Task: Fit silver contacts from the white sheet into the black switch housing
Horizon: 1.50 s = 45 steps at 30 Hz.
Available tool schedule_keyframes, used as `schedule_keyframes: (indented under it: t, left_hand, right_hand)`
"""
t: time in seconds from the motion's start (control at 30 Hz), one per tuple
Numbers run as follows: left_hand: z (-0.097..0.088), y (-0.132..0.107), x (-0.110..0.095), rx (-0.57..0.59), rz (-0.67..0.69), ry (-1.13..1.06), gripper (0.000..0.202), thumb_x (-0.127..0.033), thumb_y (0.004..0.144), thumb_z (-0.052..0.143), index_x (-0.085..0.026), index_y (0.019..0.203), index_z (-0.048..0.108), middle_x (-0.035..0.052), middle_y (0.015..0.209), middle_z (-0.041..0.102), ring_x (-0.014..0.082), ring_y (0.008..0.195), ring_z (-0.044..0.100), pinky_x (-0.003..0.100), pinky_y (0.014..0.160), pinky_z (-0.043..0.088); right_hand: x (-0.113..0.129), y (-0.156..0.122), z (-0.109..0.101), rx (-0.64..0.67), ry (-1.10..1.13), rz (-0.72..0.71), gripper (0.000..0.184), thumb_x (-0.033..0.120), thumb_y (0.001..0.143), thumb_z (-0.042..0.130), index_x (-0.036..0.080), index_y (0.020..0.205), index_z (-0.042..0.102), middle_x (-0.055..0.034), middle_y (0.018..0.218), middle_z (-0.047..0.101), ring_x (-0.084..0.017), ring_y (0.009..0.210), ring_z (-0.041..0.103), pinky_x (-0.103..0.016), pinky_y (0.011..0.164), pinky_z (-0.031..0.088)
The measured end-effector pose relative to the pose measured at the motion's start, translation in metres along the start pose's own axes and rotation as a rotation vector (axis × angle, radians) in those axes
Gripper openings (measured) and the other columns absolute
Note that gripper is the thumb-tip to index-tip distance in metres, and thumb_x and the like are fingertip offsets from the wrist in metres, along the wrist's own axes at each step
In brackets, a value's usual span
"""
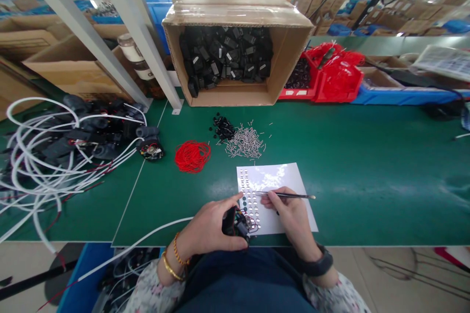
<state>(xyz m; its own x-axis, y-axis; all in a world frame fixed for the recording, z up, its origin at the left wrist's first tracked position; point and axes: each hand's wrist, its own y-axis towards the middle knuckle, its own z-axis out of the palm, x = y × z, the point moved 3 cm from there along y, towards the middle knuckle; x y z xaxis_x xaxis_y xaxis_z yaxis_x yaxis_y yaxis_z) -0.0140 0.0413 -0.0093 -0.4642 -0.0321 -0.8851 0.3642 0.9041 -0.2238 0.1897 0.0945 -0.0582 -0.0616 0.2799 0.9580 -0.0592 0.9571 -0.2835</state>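
Near the table's front edge, my left hand (pixel 211 227) grips a black electronic device (pixel 238 224) with exposed wires and a white cable (pixel 154 231) trailing left. Its index finger reaches over a white sheet (pixel 282 181) carrying rows of small round clear stickers (pixel 249 198). My right hand (pixel 288 210) is closed around tweezers (pixel 293 195), whose tip points left at the sticker rows. Whether the tip holds a sticker is too small to tell. Behind the sheet lie a pile of small metal pins (pixel 245 142), small black caps (pixel 223 127) and a coil of red wire (pixel 192 156).
An open cardboard box (pixel 235 95) of black housings stands at the back. Red bins (pixel 338 78) and a blue tray (pixel 389 97) are to its right. Wired devices with white cables (pixel 55 156) crowd the left side. A grey metal post (pixel 147 34) rises beside the box.
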Motion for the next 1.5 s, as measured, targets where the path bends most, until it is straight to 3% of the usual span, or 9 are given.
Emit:
schedule_keyframes:
  t: [0.2,0.33,0.43,0.53,0.63,0.83,1.2,1.5]
  left_hand:
    - [0.003,-0.002,0.009,-0.031,-0.007,-0.171,0.064,-0.042,0.063,0.074,-0.020,0.120,0.052,0.0048,0.110,0.062,0.0246,0.091,0.059,0.033,0.081,0.047]
    - [-0.001,-0.006,0.013,-0.237,-0.003,-0.376,0.054,-0.040,0.064,0.073,-0.019,0.108,0.052,0.0029,0.095,0.063,0.0219,0.086,0.058,0.029,0.075,0.047]
    - [-0.006,-0.007,0.014,-0.415,0.040,-0.486,0.066,-0.040,0.063,0.078,-0.021,0.117,0.046,0.0054,0.109,0.059,0.0234,0.097,0.057,0.030,0.083,0.047]
    - [-0.006,-0.006,0.014,-0.503,0.044,-0.460,0.074,-0.034,0.064,0.081,-0.023,0.124,0.041,0.0072,0.119,0.055,0.0247,0.106,0.055,0.032,0.091,0.045]
    - [-0.001,-0.003,0.016,-0.516,0.058,-0.449,0.072,-0.033,0.066,0.080,-0.023,0.125,0.040,0.0075,0.122,0.053,0.0255,0.111,0.053,0.035,0.097,0.042]
    - [0.004,-0.001,0.026,-0.520,0.061,-0.531,0.074,-0.035,0.065,0.081,-0.022,0.125,0.039,0.0089,0.121,0.053,0.0263,0.108,0.055,0.036,0.093,0.046]
    - [0.005,0.000,0.035,-0.526,0.081,-0.548,0.073,-0.033,0.066,0.081,-0.024,0.125,0.039,0.0072,0.122,0.051,0.0246,0.108,0.053,0.033,0.091,0.044]
    - [-0.001,-0.001,0.029,-0.512,0.048,-0.514,0.077,-0.031,0.066,0.081,-0.025,0.128,0.037,0.0066,0.124,0.052,0.0248,0.110,0.053,0.034,0.094,0.043]
  right_hand:
    - [-0.002,-0.002,0.000,-0.002,-0.024,-0.014,0.042,0.055,0.074,0.069,0.015,0.080,0.058,-0.0102,0.069,0.070,-0.022,0.065,0.068,-0.032,0.063,0.056]
    - [-0.004,-0.002,0.000,-0.016,0.000,-0.030,0.041,0.054,0.075,0.069,0.016,0.085,0.055,-0.0090,0.071,0.070,-0.022,0.067,0.069,-0.032,0.062,0.057]
    - [-0.004,-0.002,0.001,-0.022,0.023,-0.046,0.042,0.053,0.074,0.071,0.017,0.084,0.053,-0.0097,0.074,0.071,-0.023,0.070,0.069,-0.032,0.063,0.057]
    - [-0.003,-0.002,0.001,-0.024,0.035,-0.051,0.042,0.052,0.071,0.073,0.017,0.083,0.053,-0.0102,0.075,0.071,-0.023,0.070,0.069,-0.032,0.062,0.057]
    - [-0.002,-0.003,0.001,-0.026,0.039,-0.048,0.041,0.052,0.072,0.072,0.017,0.083,0.053,-0.0104,0.073,0.071,-0.023,0.069,0.069,-0.031,0.062,0.057]
    - [-0.002,-0.004,0.002,-0.075,0.062,-0.041,0.040,0.052,0.075,0.069,0.016,0.083,0.054,-0.0107,0.074,0.071,-0.022,0.067,0.069,-0.031,0.063,0.058]
    - [-0.004,-0.001,-0.001,0.023,0.000,-0.046,0.040,0.053,0.076,0.068,0.016,0.081,0.054,-0.0108,0.072,0.071,-0.020,0.067,0.068,-0.028,0.063,0.056]
    - [-0.006,-0.001,0.000,-0.009,0.066,-0.058,0.040,0.051,0.072,0.073,0.019,0.082,0.052,-0.0078,0.071,0.071,-0.020,0.067,0.069,-0.025,0.061,0.057]
